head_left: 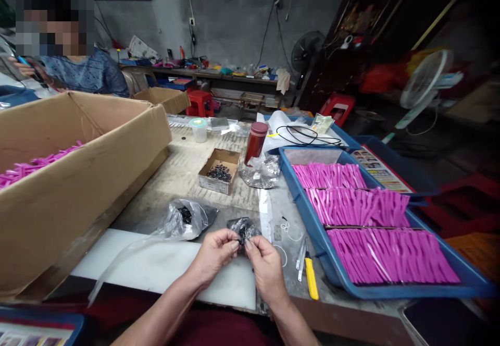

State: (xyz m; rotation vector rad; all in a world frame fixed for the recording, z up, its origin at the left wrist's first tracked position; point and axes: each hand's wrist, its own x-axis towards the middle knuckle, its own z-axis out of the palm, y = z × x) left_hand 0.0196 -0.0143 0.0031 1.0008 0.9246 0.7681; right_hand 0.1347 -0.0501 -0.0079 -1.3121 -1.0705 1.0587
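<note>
At the lower centre of the frame, both forearms are slanting inward from the bottom edge, with the hands almost meeting. The left hand (pixel 215 253) is pinching a small dark piece (pixel 239 242) between thumb and bent fingers. The right hand (pixel 266 267) is facing it, thumb and curled forefinger held narrow; whether it is also gripping the piece, I cannot tell. Just beyond the fingertips, a crumpled dark plastic bag (pixel 245 225) is lying.
</note>
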